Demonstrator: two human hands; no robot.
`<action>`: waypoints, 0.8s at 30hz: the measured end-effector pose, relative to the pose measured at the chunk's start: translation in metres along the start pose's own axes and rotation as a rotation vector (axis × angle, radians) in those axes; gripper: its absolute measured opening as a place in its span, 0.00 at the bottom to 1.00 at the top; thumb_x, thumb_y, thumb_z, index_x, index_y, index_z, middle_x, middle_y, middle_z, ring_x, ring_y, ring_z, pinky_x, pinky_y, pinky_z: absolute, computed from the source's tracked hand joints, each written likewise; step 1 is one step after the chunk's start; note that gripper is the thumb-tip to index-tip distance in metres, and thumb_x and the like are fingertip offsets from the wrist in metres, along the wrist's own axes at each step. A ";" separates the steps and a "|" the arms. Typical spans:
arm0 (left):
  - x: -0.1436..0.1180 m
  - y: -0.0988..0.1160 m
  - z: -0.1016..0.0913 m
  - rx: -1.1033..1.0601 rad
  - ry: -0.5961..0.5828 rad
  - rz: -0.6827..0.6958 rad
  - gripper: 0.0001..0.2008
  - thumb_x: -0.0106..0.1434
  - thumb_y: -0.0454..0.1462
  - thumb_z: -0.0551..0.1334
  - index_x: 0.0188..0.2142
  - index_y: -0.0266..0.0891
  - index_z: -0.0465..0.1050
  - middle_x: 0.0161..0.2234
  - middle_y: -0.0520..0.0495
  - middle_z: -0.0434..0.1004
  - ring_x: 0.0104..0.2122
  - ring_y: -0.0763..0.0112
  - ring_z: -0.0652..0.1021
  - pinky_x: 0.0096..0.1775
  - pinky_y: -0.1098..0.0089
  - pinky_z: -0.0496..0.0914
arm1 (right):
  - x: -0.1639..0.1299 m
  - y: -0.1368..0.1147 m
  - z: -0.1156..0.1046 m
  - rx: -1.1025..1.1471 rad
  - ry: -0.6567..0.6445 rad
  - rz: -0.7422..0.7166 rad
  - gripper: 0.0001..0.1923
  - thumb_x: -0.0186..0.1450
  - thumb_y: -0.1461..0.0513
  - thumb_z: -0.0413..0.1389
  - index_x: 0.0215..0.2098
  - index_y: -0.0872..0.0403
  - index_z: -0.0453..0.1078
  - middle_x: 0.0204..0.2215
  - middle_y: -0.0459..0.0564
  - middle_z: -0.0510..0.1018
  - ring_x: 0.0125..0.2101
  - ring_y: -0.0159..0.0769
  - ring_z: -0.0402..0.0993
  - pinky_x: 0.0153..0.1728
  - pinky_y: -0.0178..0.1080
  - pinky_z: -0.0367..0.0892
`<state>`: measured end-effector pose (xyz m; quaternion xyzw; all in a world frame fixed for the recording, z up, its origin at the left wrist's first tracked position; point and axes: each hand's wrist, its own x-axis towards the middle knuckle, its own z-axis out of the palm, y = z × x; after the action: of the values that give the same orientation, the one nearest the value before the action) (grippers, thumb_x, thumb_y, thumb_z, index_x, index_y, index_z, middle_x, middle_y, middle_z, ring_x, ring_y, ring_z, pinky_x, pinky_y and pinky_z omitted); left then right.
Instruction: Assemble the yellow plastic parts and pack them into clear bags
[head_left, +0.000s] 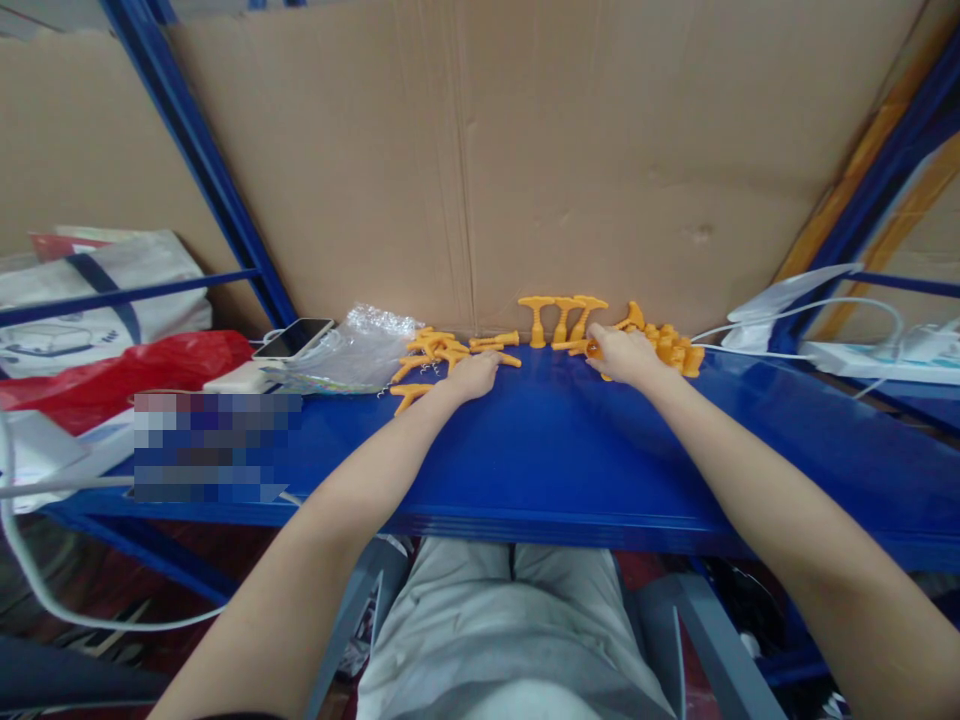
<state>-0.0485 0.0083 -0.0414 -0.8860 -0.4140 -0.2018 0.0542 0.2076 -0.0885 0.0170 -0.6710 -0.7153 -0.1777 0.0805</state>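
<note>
Reaches across the blue table toward its back edge, with the left hand at the near right side of a loose left pile of yellow handles and the right hand at the left end of a tighter right pile. Touches a yellow handle with bent fingers of the left hand; cannot tell pinched from merely rested on. Bends the right hand's fingers down over a yellow piece; cannot tell there, either, clamped from merely touched. Could topple the three standing handles, between the hands before the cardboard, with a sideways brush of the right hand, given broad tops on slim stems. Could also snag neighbours in the left pile because of the metal spirals poking out there, or drag along the plastic bag lying just beside. Points the touched handle's free end right and slightly toward the near edge, with the long axis roughly along the table's length. Shows upright stems on the standing handles, with crossbars running left to right; tilts rightward at the top on the rightmost one.
</note>
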 end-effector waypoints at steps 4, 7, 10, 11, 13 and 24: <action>0.002 -0.003 0.002 0.022 0.027 -0.025 0.17 0.61 0.27 0.55 0.47 0.37 0.76 0.51 0.38 0.80 0.51 0.57 0.79 0.52 0.59 0.72 | 0.002 0.004 0.008 -0.040 -0.100 -0.004 0.23 0.65 0.61 0.56 0.58 0.56 0.64 0.53 0.65 0.77 0.51 0.55 0.75 0.48 0.50 0.67; 0.002 -0.008 0.001 -0.001 0.087 -0.022 0.14 0.59 0.28 0.59 0.44 0.37 0.76 0.45 0.37 0.82 0.46 0.55 0.81 0.48 0.60 0.75 | 0.003 0.006 0.010 -0.003 -0.138 0.001 0.23 0.64 0.59 0.58 0.56 0.56 0.67 0.52 0.64 0.78 0.51 0.54 0.75 0.48 0.49 0.68; 0.003 -0.010 -0.006 -0.025 0.183 -0.039 0.09 0.59 0.29 0.62 0.39 0.38 0.76 0.38 0.39 0.83 0.40 0.55 0.82 0.42 0.60 0.76 | 0.004 0.005 0.011 0.032 -0.143 0.005 0.19 0.64 0.58 0.60 0.53 0.54 0.71 0.51 0.62 0.79 0.50 0.54 0.76 0.48 0.49 0.69; 0.003 -0.009 -0.010 -0.036 0.220 -0.053 0.08 0.59 0.29 0.62 0.38 0.38 0.76 0.37 0.40 0.83 0.40 0.55 0.82 0.42 0.61 0.76 | 0.005 0.004 0.011 0.034 -0.150 0.005 0.18 0.64 0.58 0.60 0.51 0.54 0.73 0.50 0.61 0.79 0.50 0.54 0.76 0.48 0.48 0.69; 0.003 -0.004 -0.020 -0.065 0.289 -0.082 0.09 0.61 0.28 0.60 0.39 0.39 0.75 0.37 0.41 0.82 0.41 0.57 0.82 0.43 0.62 0.75 | 0.006 0.003 0.011 0.028 -0.175 0.005 0.16 0.65 0.58 0.59 0.49 0.55 0.74 0.49 0.61 0.80 0.50 0.53 0.76 0.47 0.47 0.70; -0.005 0.034 -0.046 -0.183 0.403 -0.052 0.14 0.67 0.31 0.56 0.52 0.40 0.66 0.38 0.44 0.80 0.38 0.64 0.81 0.43 0.66 0.74 | 0.007 0.029 -0.008 0.077 -0.062 0.221 0.16 0.67 0.64 0.50 0.48 0.59 0.77 0.46 0.66 0.80 0.49 0.56 0.77 0.47 0.50 0.70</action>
<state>-0.0400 -0.0295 0.0005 -0.8180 -0.3974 -0.4130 0.0499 0.2344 -0.0840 0.0311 -0.7475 -0.6453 -0.1192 0.1030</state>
